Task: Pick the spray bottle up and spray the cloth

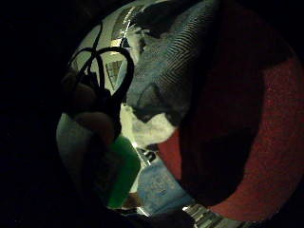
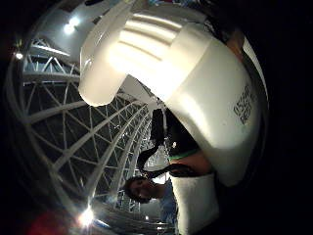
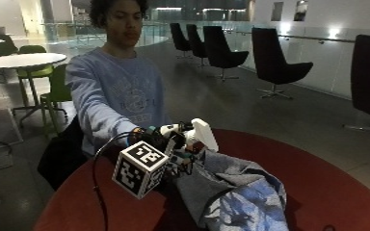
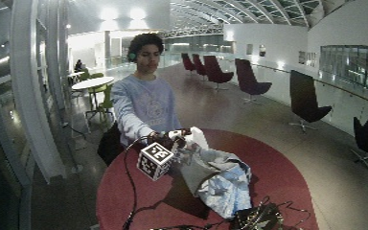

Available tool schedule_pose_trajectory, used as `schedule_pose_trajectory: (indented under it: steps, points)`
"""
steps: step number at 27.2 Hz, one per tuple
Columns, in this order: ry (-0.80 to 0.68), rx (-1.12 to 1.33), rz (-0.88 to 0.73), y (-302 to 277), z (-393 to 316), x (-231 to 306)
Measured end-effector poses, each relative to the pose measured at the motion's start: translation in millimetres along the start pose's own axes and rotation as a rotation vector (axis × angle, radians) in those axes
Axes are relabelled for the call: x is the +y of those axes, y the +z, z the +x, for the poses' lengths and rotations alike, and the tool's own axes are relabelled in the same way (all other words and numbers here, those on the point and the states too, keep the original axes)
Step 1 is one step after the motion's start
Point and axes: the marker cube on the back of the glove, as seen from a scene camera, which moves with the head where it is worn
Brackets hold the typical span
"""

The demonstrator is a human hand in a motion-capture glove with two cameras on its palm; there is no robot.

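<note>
In the outside view my gloved right hand (image 3: 154, 139) grips a white spray bottle (image 3: 202, 134) and holds it just above the red round table (image 3: 326, 183). The bottle's head points toward a crumpled grey-blue cloth (image 3: 236, 192) lying on the table right beside and below it. In the thumb side palm view the white bottle (image 2: 195, 78) fills much of the picture, close to the palm. The little finger side palm view shows the cloth (image 1: 175, 57) on the red table (image 1: 275, 142). The wide view shows the hand (image 4: 165, 140), the bottle (image 4: 195, 136) and the cloth (image 4: 219, 179).
A dark bundle of gear with cables (image 4: 254, 218) lies near the table's front edge. Black chairs (image 3: 271, 60) stand on the floor behind. A white table (image 3: 21, 60) and green chairs (image 3: 57, 89) are off to the person's side.
</note>
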Motion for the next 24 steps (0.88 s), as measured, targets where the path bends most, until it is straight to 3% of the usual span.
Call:
schedule_pose_trajectory:
  steps: [24]
  points:
    - [0.005, -0.007, -0.012, 11.1, 0.9, -1.1]
